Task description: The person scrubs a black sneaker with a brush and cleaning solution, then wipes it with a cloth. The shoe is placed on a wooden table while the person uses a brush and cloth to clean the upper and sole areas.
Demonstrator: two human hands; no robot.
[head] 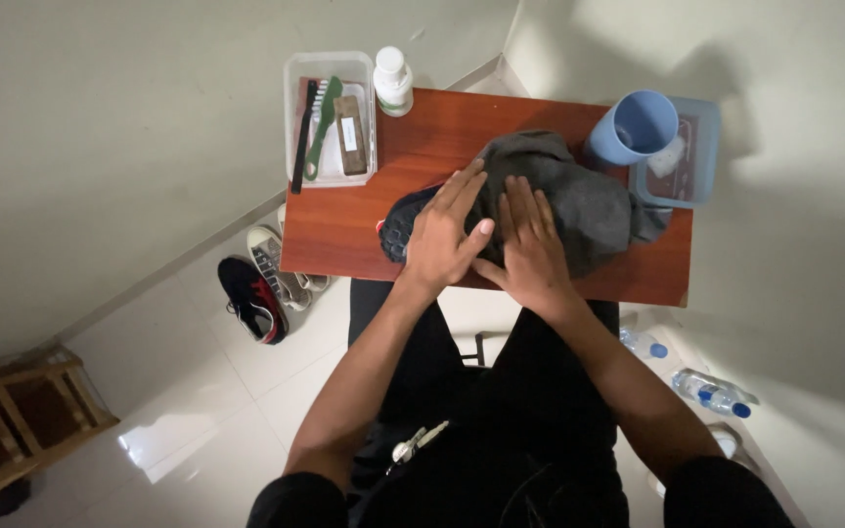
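A dark shoe [401, 223] lies on the small reddish wooden table [344, 220], mostly covered by a grey cloth [589, 200]. My left hand [447, 235] rests flat over the shoe's uncovered end and the cloth's edge, fingers spread. My right hand [530, 244] presses flat on the cloth beside it, its thumb touching the left hand. Neither hand grips anything.
A clear tray [330, 68] with brushes and a white bottle [393, 80] stand at the table's back left. A blue cup [635, 125] and clear box [689, 176] sit back right. Sneakers [266, 279] lie on the floor left; water bottles [711, 393] right. Wooden stool [22, 411] far left.
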